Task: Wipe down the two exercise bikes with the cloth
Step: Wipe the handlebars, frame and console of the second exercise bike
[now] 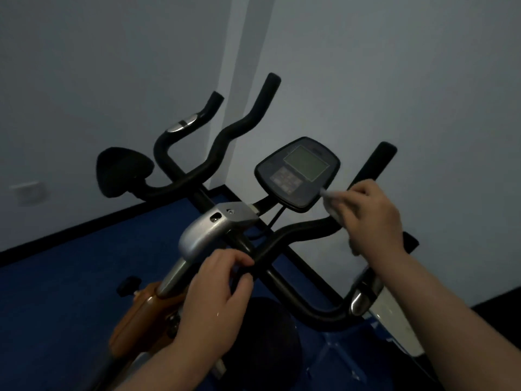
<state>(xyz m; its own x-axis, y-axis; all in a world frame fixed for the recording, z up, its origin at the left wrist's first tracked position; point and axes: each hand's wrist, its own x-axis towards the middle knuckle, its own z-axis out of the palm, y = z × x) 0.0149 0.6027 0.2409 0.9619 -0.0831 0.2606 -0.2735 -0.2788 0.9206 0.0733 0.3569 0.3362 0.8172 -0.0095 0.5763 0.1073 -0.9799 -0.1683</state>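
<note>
Dim room, pale grey-blue walls meeting in a corner behind the console. Below and left of the console, blue floor edged by a black skirting strip. Far left of the console, low on the wall, a pale socket plate, blurred.

Just right of the console's lower edge, right hand curled round a whitish cloth, its tip touching the console rim. Below and left of the console, left hand wrapped round the black handlebar of the near exercise bike, close by the silver stem cover. Left of the console, a second set of handlebars and a dark pad, belonging to the far bike.

Most of the cloth buried inside the fist, motion-smeared. Console buttons too dark to read. Orange frame below the stem cover cut off by the left forearm. Below the console, a dark round shape, hard to identify; pale parts at lower right unclear.
</note>
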